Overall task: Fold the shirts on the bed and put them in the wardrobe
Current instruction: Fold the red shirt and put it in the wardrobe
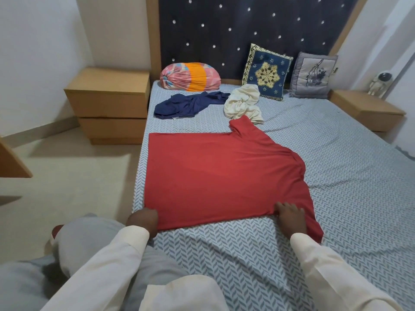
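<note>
Lower centre: left hand [143, 219] pinches the hem corner of the red shirt [215, 176]; right hand [290, 217] rests flat, fingers spread, near its lower sleeve. Judged light, limp; grip at seams. Upper centre: blue shirt [188, 105], cream shirt [243, 103] lie crumpled.

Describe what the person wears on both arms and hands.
Both arms wear long cream-white sleeves of plain, thin fabric, loose, ending in straight cuffs at the wrists. The left hand and right hand are bare: no gloves, rings or watch in view. The sleeves show no pattern or markings.
</note>
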